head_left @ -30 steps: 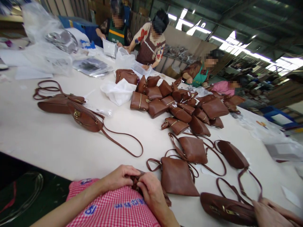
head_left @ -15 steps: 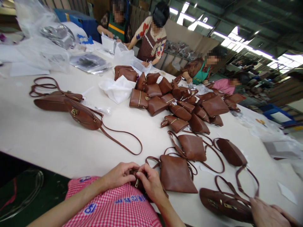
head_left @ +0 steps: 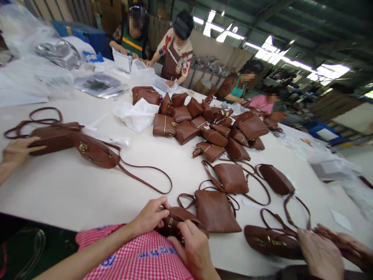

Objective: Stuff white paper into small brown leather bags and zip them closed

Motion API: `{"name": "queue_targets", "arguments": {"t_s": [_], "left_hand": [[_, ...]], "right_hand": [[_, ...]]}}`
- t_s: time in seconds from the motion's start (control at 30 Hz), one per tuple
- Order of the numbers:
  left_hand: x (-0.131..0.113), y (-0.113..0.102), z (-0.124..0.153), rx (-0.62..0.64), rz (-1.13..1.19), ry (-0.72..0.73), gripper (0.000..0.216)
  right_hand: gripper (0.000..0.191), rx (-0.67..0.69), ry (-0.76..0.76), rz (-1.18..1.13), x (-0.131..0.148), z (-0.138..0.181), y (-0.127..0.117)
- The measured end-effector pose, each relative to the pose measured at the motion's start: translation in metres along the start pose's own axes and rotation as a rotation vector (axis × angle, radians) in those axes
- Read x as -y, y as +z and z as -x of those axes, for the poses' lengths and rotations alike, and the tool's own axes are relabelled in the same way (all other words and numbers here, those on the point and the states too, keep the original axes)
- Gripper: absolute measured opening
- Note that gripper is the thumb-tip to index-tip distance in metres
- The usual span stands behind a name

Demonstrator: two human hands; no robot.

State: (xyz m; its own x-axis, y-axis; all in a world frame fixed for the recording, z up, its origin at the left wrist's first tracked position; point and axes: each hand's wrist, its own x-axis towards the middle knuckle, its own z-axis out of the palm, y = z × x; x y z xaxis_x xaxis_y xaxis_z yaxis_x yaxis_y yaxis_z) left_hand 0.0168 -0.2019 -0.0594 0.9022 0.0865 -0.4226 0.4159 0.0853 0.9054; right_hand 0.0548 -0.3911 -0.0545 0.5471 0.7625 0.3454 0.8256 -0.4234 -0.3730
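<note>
As left fingers [head_left: 162,205] clasp bag [head_left: 189,217], right fingers [head_left: 186,230] seemingly pinch it.

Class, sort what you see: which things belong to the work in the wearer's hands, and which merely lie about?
In hand: left hand, right hand, small brown bag, brass clasp.
Lying about: flat bag beside it, bag pile, white plastic wrap, long-strapped bags.

- your left hand [head_left: 151,216] and right hand [head_left: 194,249] hold a bag [head_left: 182,217] at the near edge of the table [head_left: 72,186], left hand on its left end, right hand in front
- flat bag [head_left: 215,210] lies just right of it, third bag [head_left: 231,177] behind that
- pile of bags [head_left: 210,124] sits mid-table, further back
- long-strap bag [head_left: 96,149] lies far left, a co-worker's hand [head_left: 17,149] beyond it
- another person's hand [head_left: 320,252] rests on the end bag [head_left: 271,241], near right
</note>
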Motion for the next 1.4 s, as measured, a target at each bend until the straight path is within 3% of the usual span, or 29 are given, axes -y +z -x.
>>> {"name": "queue_targets", "arguments": {"t_s": [0.13,0.37,0.47,0.6,0.7,0.83,1.03,1.13,1.27,1.4], "left_hand": [[-0.005,0.002,0.004,-0.005,-0.01,-0.035,0.014],[-0.001,-0.029,0.01,-0.193,0.035,-0.112,0.032],[-0.001,-0.044,0.016,-0.291,0.065,-0.138,0.039],[0.0,-0.05,0.025,-0.319,0.114,-0.155,0.044],[0.003,-0.049,0.028,-0.298,0.139,-0.164,0.045],[0.007,-0.049,0.027,-0.243,0.153,-0.165,0.042],[0.01,-0.045,0.026,-0.141,0.067,-0.113,0.031],[0.007,-0.049,0.029,-0.061,-0.001,-0.069,0.021],[0.005,-0.065,0.033,0.052,-0.409,0.191,0.02],[0.014,-0.075,0.027,0.251,-0.655,0.472,0.055]], "right_hand": [[0.035,-0.113,0.135,0.121,0.011,0.001,0.014],[0.031,-0.115,0.069,0.158,0.033,-0.041,0.044],[0.037,-0.126,0.082,0.088,0.042,-0.06,0.057],[0.036,-0.168,0.277,-0.098,0.054,-0.071,0.068],[0.036,-0.17,0.353,-0.145,0.061,-0.067,0.069],[0.035,-0.112,0.245,-0.116,0.064,-0.061,0.067],[0.026,-0.155,0.472,-0.335,0.064,-0.063,0.059],[0.023,-0.171,0.507,-0.382,0.066,-0.062,0.055],[0.02,-0.145,0.514,-0.393,0.074,-0.05,0.049],[0.02,-0.177,0.458,-0.348,0.081,-0.031,0.047]]}}
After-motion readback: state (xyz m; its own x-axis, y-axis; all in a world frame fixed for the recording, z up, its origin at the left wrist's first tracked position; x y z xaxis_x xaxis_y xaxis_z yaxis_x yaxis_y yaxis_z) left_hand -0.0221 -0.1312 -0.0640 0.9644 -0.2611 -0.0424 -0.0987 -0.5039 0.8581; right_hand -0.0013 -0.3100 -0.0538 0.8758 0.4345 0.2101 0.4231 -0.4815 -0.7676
